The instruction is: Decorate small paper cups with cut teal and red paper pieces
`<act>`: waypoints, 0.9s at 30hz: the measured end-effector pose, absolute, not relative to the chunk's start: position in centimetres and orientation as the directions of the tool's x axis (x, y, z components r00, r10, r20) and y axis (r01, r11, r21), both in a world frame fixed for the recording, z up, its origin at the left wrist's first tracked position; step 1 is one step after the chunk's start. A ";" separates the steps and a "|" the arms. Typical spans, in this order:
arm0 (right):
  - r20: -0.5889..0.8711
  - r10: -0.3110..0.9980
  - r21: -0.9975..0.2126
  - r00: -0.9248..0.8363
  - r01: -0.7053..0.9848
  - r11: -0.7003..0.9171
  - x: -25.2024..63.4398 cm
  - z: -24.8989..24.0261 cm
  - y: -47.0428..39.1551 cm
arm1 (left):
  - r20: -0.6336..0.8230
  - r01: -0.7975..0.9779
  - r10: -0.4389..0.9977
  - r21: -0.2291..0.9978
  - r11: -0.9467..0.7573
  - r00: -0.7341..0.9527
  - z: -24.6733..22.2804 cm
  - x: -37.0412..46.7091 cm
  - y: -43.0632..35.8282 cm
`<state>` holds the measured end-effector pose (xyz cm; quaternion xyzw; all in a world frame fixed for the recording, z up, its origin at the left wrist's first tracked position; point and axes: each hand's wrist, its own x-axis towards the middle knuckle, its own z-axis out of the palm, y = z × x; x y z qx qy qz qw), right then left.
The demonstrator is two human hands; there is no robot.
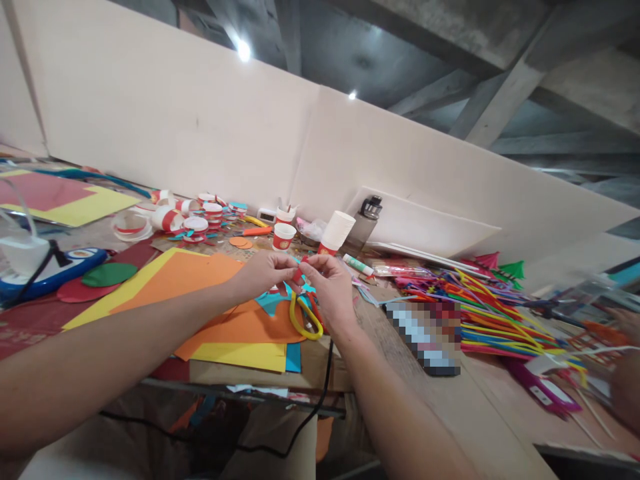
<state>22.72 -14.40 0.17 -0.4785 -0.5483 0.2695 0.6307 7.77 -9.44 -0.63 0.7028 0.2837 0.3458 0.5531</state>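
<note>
My left hand [267, 273] and my right hand [330, 283] meet over the coloured paper, each pinching a small red piece [299, 272] between the fingertips. What the red piece is cannot be made out. Just below the hands lie scissors with yellow handles [306, 323], beside blue paper scraps [270, 303]. Sheets of orange paper [195, 280] and yellow paper [245, 355] are stacked under and left of the hands. Behind the hands stand a red and white paper cup [284, 236] and a tilted stack of white cups [338, 230].
Colourful pipe cleaners [490, 307] spread at the right, near a glue stick [358, 265] and a grey bottle [364, 223]. Several cup pieces [195, 229] lie at the back left. A black cable [327, 373] hangs over the front edge. Another person's hand [627, 327] is far right.
</note>
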 end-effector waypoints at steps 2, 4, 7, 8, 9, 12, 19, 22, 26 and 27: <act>0.425 0.869 -0.905 0.253 0.151 0.398 22.7 0.1 -14.3 | 0.177 0.021 0.779 0.971 -0.237 0.602 -0.7 7.8 -9.4; 0.418 0.873 -0.908 0.251 0.131 0.398 22.7 0.1 -14.3 | 0.181 0.019 0.775 0.970 -0.241 0.606 -0.8 7.8 -9.3; 0.411 0.876 -0.912 0.253 0.120 0.393 22.7 0.1 -14.3 | 0.183 0.018 0.769 0.969 -0.245 0.613 -0.7 7.8 -9.3; 0.410 0.876 -0.912 0.255 0.118 0.393 22.7 0.1 -14.3 | 0.184 0.019 0.768 0.969 -0.247 0.613 -0.7 7.8 -9.3; 0.410 0.875 -0.912 0.256 0.115 0.394 22.7 0.1 -14.3 | 0.186 0.018 0.768 0.968 -0.249 0.614 -0.7 7.8 -9.3; 0.405 0.878 -0.914 0.256 0.103 0.392 22.7 0.0 -14.3 | 0.198 0.003 0.764 0.967 -0.254 0.614 -0.6 7.8 -9.3; 0.384 0.882 -0.922 0.272 0.072 0.380 22.6 0.0 -14.3 | 0.194 0.003 0.761 0.968 -0.249 0.619 -0.5 7.7 -9.4; 0.386 0.882 -0.921 0.272 0.058 0.385 22.6 0.0 -14.4 | 0.190 0.009 0.758 0.968 -0.250 0.624 -0.6 7.7 -9.3; 0.383 0.880 -0.923 0.281 0.072 0.379 22.6 0.0 -14.4 | 0.198 -0.009 0.750 0.969 -0.248 0.631 -0.6 7.8 -9.3; 0.381 0.879 -0.924 0.287 0.077 0.376 22.6 0.1 -14.5 | 0.199 -0.013 0.750 0.969 -0.246 0.631 -0.5 7.8 -9.3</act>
